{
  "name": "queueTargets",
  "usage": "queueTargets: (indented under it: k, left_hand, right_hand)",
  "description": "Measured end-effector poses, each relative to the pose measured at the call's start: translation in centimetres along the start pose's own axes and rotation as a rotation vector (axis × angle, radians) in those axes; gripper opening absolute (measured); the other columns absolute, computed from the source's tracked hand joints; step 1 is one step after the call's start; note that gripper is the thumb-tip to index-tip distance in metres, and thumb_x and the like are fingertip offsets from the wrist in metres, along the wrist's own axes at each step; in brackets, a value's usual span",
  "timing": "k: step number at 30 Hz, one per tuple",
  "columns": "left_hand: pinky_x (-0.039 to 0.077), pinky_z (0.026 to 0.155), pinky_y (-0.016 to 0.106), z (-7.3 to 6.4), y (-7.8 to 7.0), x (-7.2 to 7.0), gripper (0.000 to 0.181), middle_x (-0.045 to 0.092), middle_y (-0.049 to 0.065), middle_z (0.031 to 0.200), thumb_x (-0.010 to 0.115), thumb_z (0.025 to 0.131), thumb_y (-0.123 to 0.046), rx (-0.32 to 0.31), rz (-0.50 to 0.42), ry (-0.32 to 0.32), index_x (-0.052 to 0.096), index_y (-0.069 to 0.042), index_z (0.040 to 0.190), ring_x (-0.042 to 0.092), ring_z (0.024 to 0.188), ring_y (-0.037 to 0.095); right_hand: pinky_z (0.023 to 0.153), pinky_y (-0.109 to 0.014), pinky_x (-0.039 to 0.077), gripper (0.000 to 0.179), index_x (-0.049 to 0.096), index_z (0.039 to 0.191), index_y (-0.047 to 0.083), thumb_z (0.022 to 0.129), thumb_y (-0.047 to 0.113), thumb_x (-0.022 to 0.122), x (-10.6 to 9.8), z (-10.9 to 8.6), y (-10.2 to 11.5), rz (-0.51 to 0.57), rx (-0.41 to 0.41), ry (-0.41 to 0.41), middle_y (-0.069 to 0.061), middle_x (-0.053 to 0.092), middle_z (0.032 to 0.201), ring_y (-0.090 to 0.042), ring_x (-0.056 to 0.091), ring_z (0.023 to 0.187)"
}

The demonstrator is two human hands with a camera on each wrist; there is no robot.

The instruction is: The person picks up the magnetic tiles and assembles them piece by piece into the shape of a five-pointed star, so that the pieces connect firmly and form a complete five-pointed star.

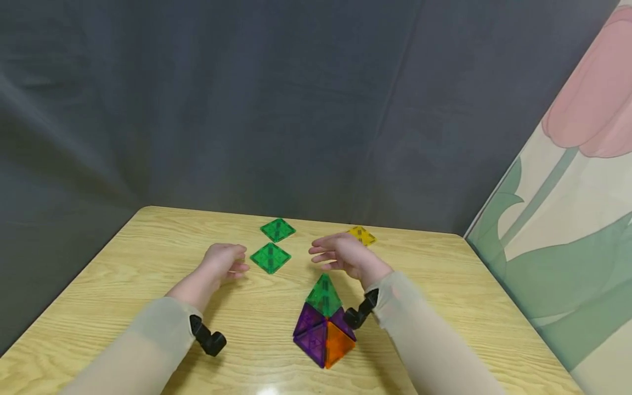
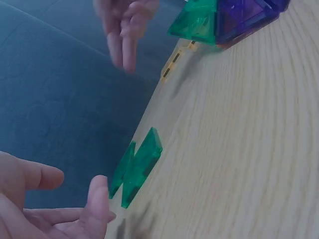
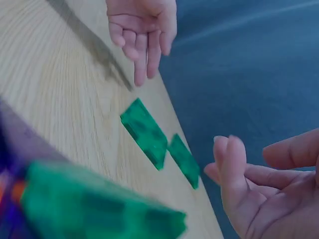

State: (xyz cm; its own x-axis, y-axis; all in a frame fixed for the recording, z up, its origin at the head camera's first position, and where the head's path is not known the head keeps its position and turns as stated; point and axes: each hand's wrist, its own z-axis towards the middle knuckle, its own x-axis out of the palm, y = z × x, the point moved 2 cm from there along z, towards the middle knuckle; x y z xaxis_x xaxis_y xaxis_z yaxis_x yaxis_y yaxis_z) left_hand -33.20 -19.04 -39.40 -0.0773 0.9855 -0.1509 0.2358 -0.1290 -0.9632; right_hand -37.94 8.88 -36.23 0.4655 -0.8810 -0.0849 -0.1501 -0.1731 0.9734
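Note:
My left hand [image 1: 224, 260] hovers over the table with relaxed fingers, just left of the nearer green diamond of magnetic tiles [image 1: 270, 258]. Behind that lies another green diamond [image 1: 278, 230]. My right hand [image 1: 348, 253] is raised with loosely bent fingers, holding nothing, beyond a built shape of translucent magnetic tiles. This shape has a green point [image 1: 324, 296] at its far end, purple triangles [image 1: 312, 341] at the left and right, and an orange piece [image 1: 338, 345] at the near right. In the left wrist view its green and purple part [image 2: 244, 20] stands up off the table.
A yellow tile piece [image 1: 362, 236] lies near the back edge, partly hidden by the right hand. The pale wooden table [image 1: 247, 351] ends at a dark curtain [image 1: 276, 109]. A flower-patterned panel [image 1: 573, 230] borders the right side.

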Motion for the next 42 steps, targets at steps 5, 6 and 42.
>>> queueTargets:
  k: [5, 6, 42]
  left_hand:
    - [0.059, 0.074, 0.032, 0.3, 0.3, 1.0, 0.055, 0.039, 0.037, 0.143, 0.046, 0.103, -0.018, -0.013, 0.004, 0.032, 0.033, 0.016, 0.144, 0.068, 0.088, 0.021]
    - [0.059, 0.074, 0.032, 0.4, 0.3, 1.1, 0.055, 0.039, 0.037, 0.143, 0.046, 0.103, -0.018, -0.015, 0.003, 0.034, 0.033, 0.016, 0.144, 0.068, 0.087, 0.021]
    - [0.059, 0.071, 0.030, 1.4, 2.1, 1.1, 0.034, 0.063, 0.016, 0.090, 0.055, 0.097, 0.003, -0.045, -0.075, -0.061, 0.052, 0.019, 0.127, 0.065, 0.071, 0.015]
  right_hand:
    - [0.076, -0.032, 0.059, 0.043, 0.041, 0.143, -0.010, 0.103, 0.007, 0.046, 1.8, 2.1, -0.1, 0.030, 0.069, 0.012, -0.028, 0.051, 0.134, -0.032, 0.065, 0.106]
    - [0.076, -0.034, 0.059, 0.041, 0.044, 0.140, -0.010, 0.103, 0.006, 0.047, 2.1, 2.5, -0.2, 0.033, 0.079, 0.015, -0.028, 0.051, 0.132, -0.034, 0.064, 0.108]
    - [0.086, -0.051, 0.055, 0.007, 0.049, 0.089, -0.002, 0.095, -0.005, 0.049, 5.8, 4.2, -2.0, 0.161, 0.146, -0.043, -0.025, 0.052, 0.106, -0.042, 0.056, 0.110]
